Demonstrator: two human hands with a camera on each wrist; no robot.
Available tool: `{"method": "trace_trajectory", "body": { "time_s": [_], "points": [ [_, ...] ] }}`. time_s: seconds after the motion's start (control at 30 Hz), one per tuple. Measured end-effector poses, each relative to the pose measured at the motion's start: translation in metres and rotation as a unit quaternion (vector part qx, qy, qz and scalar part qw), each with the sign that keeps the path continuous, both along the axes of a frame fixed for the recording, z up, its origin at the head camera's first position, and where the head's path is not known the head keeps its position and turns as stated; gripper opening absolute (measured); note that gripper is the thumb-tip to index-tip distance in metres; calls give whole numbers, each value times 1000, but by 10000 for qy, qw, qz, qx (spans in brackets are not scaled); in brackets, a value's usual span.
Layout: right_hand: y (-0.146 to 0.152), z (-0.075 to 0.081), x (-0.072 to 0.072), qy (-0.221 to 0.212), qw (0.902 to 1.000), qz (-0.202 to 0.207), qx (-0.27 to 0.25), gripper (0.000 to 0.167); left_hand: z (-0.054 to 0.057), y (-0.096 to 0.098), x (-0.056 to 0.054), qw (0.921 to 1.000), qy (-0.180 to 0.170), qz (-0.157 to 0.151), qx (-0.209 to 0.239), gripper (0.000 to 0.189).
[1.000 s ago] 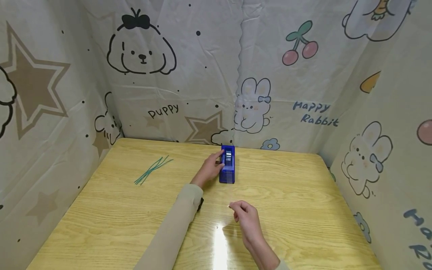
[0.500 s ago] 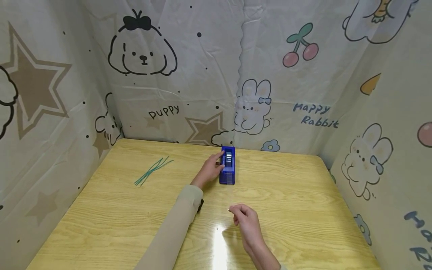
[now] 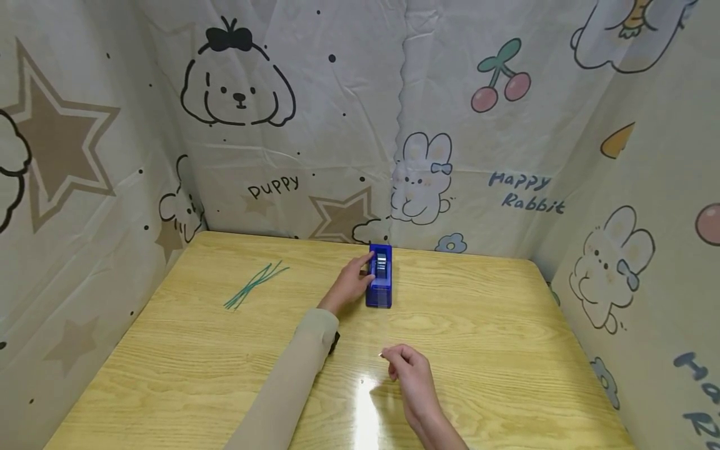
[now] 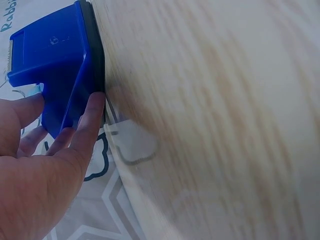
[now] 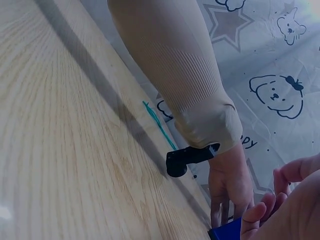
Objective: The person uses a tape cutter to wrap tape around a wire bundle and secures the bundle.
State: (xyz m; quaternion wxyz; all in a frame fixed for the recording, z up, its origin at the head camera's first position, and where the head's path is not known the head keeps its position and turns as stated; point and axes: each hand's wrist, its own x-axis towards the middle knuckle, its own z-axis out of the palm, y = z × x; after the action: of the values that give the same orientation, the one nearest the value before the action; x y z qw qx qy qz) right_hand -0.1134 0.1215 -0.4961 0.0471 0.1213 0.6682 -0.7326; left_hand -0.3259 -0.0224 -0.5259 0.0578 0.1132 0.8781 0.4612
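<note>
A blue tape dispenser [image 3: 379, 297] stands on the wooden table near its back edge. My left hand [image 3: 350, 282] grips it from the left side, and in the left wrist view the thumb and fingers lie against the blue body [image 4: 52, 50]. Nearer the front, my right hand [image 3: 415, 380] pinches the end of a clear strip of tape [image 3: 383, 328], with a small pale bit showing at the fingertips. The strip runs from the dispenser's front to this hand, above the tabletop. In the right wrist view, the right hand [image 5: 287, 205] overlaps part of the dispenser.
Several thin teal strands [image 3: 251, 285] lie crossed in a loose bunch on the left of the table [image 3: 506, 325]. A printed cloth [image 3: 337, 156] rises along the back and both sides. A black wrist camera [image 5: 187, 159] sits at the left sleeve.
My right hand has moved slightly toward the front, drawing the tape strip a little longer. The left hand and the dispenser keep their place.
</note>
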Motion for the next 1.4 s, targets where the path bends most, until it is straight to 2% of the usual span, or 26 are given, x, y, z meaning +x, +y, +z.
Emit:
{"method": "trace_trajectory", "body": {
  "time_s": [0.53,1.1,1.4],
  "points": [
    [2,1,10,42,9999,158,28,14,1,0,1,10000,3,-38,-24,62],
    [9,3,18,-249,9987,445,74,14,-1,-1,0,10000,-12,-42,13,63],
    [11,-1,22,-148,9982,579,43,15,-1,0,0,10000,-4,-26,52,63]
  ]
}}
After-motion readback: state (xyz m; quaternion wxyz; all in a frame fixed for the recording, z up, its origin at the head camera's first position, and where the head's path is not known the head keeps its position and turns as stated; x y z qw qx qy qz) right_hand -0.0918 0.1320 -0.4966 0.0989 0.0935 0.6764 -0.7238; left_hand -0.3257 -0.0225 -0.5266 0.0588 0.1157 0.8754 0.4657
